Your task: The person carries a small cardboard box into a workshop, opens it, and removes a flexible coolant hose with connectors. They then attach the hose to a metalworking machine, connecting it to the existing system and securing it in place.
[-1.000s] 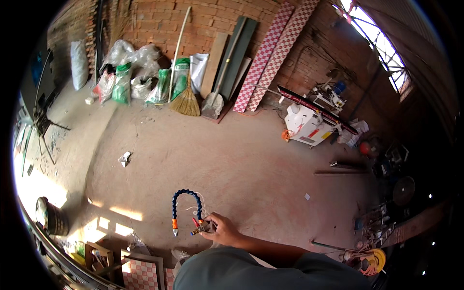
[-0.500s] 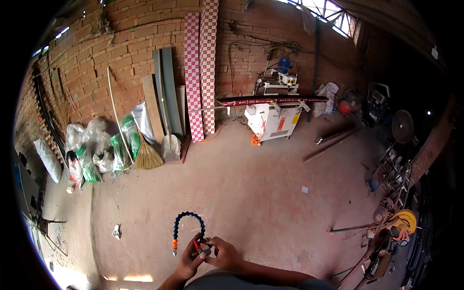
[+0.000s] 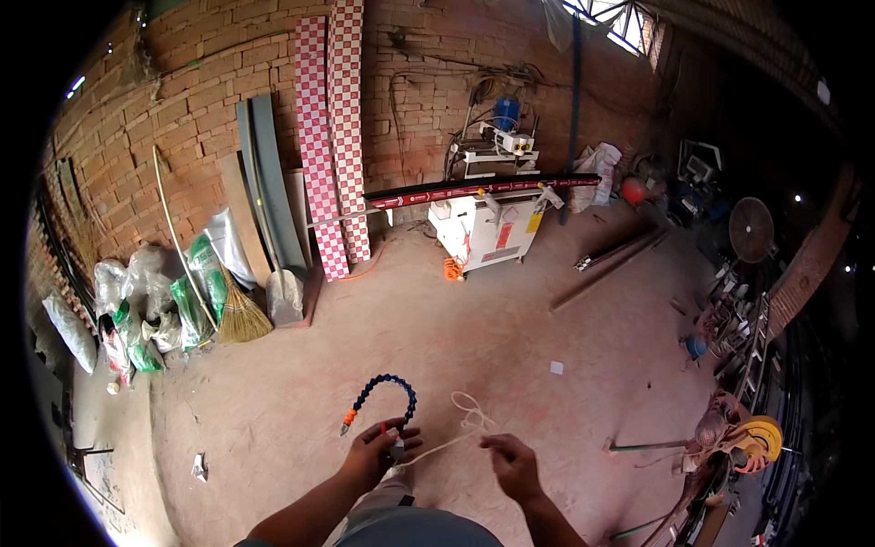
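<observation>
Holding the hose [image 3: 389, 377], left hand [image 3: 366, 456] has open floor [image 3: 456, 328] ahead.

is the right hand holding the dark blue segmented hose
No, the left hand holds the dark blue hose near its base, while the right hand is apart from it, beside the pale cord.
</observation>
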A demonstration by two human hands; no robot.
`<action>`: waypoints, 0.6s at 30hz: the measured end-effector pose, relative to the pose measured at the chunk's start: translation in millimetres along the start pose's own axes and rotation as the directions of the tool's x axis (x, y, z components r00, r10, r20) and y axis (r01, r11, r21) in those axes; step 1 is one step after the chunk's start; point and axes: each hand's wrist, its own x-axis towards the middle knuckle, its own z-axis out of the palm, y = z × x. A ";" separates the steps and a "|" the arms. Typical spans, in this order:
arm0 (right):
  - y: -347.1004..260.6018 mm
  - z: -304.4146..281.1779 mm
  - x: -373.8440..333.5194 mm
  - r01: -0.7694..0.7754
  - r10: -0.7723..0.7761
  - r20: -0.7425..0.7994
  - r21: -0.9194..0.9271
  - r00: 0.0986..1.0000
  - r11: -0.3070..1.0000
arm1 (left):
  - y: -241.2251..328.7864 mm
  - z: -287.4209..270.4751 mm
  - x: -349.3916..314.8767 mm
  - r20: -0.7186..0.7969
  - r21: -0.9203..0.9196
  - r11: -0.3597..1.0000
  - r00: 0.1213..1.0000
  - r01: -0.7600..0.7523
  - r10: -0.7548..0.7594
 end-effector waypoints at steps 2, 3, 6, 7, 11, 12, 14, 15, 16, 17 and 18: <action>32.3 -35.3 30.3 -0.090 0.089 -0.045 -0.003 0.995 0.996 | 23.9 1.8 45.4 0.017 0.017 1.000 1.000 -0.026 0.026; 43.2 -52.3 43.6 -0.157 0.158 -0.056 0.033 0.986 0.987 | 36.6 4.8 68.6 0.022 0.037 0.999 0.999 -0.037 0.036; 69.8 -84.4 89.2 -0.278 0.308 -0.164 0.185 0.937 0.943 | 73.7 13.6 149.1 0.083 0.055 0.995 0.993 -0.085 0.080; 78.5 -92.3 104.5 -0.305 0.359 -0.191 0.260 0.914 0.916 | 85.9 17.8 176.1 0.097 0.063 0.994 0.992 -0.091 0.084; 119.3 -114.0 159.4 -0.331 0.481 -0.287 0.441 0.828 0.834 | 135.2 49.4 285.5 0.134 0.112 0.988 0.987 -0.107 0.092; 126.2 -117.7 174.2 -0.326 0.498 -0.312 0.468 0.809 0.822 | 144.1 61.0 314.0 0.141 0.123 0.986 0.986 -0.109 0.091; 138.1 -126.6 202.7 -0.314 0.536 -0.355 0.521 0.766 0.794 | 165.5 87.2 368.1 0.183 0.192 0.975 0.980 -0.109 0.073; 146.4 -127.9 215.5 -0.291 0.542 -0.360 0.558 0.759 0.777 | 175.2 98.5 393.6 0.196 0.214 0.970 0.978 -0.113 0.071; 153.3 -133.1 228.5 -0.285 0.545 -0.373 0.561 0.751 0.777 | 183.5 110.5 418.2 0.209 0.234 0.965 0.975 -0.119 0.069; 158.9 -140.4 240.6 -0.280 0.547 -0.386 0.563 0.743 0.778 | 190.5 123.2 441.1 0.210 0.226 0.968 0.975 -0.113 0.065; 166.8 -147.3 255.1 -0.264 0.543 -0.403 0.567 0.737 0.780 | 196.7 132.7 467.0 0.212 0.222 0.967 0.974 -0.122 0.074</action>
